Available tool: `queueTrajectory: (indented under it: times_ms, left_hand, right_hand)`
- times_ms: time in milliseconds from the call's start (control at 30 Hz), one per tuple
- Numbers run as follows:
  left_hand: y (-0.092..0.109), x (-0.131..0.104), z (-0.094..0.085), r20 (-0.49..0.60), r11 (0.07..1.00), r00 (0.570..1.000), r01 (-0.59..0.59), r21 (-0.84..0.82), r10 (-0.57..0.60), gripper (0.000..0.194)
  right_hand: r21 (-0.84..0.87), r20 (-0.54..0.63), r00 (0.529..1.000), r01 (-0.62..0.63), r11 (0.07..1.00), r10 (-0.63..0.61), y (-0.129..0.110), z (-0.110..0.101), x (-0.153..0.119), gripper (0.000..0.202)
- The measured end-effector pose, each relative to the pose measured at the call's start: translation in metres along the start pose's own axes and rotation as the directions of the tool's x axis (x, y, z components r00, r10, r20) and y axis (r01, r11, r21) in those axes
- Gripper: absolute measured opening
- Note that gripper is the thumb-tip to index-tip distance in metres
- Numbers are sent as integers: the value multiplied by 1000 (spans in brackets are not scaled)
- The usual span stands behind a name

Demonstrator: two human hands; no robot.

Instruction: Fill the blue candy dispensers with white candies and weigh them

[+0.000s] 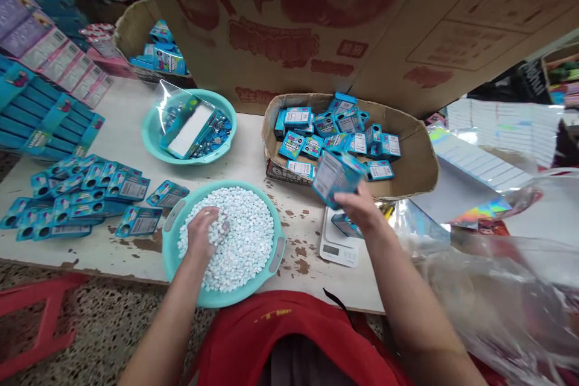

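A: So the left hand (202,234) was down in that round turquoise basin (221,298) at the front edge of the bench (294,283), right?

B: Yep; fingers curled round a clump of white pellets (246,229), with loads more of them filling the basin around it.

A: And the right hand (359,204)?

B: Clamped on a blue candy carton (335,178), kinda blurry tbh; it was held up over the front rim of a cardboard tray (411,157), the one along the bench's back edge with a heap of closed blue cartons (337,125) inside.

A: Anything under that arm?

B: A white digital scale (339,253) near the front edge, to the right of the basin; one more carton (345,225) lay on it, partly hidden.

A: And the rest of the bench?

B: A messy pile of cartons (129,187) at the left end, lots with round holes in them; then a second turquoise basin (194,160) towards the back edge, with small shiny pieces (220,134) in it, too tiny to make out.
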State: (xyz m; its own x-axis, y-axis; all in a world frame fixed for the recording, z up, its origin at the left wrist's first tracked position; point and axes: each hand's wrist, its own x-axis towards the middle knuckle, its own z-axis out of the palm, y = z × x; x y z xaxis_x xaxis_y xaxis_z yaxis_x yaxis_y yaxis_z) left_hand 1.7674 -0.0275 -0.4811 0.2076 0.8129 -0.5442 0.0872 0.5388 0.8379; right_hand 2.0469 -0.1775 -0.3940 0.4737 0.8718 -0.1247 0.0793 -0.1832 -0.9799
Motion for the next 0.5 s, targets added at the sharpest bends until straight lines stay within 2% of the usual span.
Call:
queueTrajectory:
  times_ms: [67, 133, 167, 267, 367, 433, 500]
  left_hand:
    - [6, -1, 0, 107, 946, 982, 181, -268, -158, 21]
    - [11, -2, 1, 225, 851, 937, 340, -400, -268, 15]
    - [13, -2, 1, 258, 808, 921, 383, -447, -294, 13]
    - [17, -5, 1, 267, 731, 910, 414, -542, -317, 11]
    - [21, -12, 3, 261, 706, 897, 442, -554, -357, 11]
    - [28, -19, 7, 272, 703, 906, 423, -572, -324, 13]
    - [38, -27, 11, 270, 708, 932, 359, -609, -240, 16]
  right_hand:
    - [145, -80, 989, -115, 983, 128, 5, 23, -44, 60]
    - [176, -64, 965, -239, 955, 253, 14, 50, -71, 48]
    - [172, -55, 960, -263, 949, 276, 18, 62, -79, 45]
    - [121, -13, 974, -222, 967, 226, 21, 86, -83, 48]
    - [58, 21, 986, -163, 985, 162, 14, 97, -74, 44]
    - [-54, 41, 990, -131, 990, 133, 8, 104, -67, 38]
    - [-202, 78, 994, -55, 978, 72, 4, 115, -61, 33]
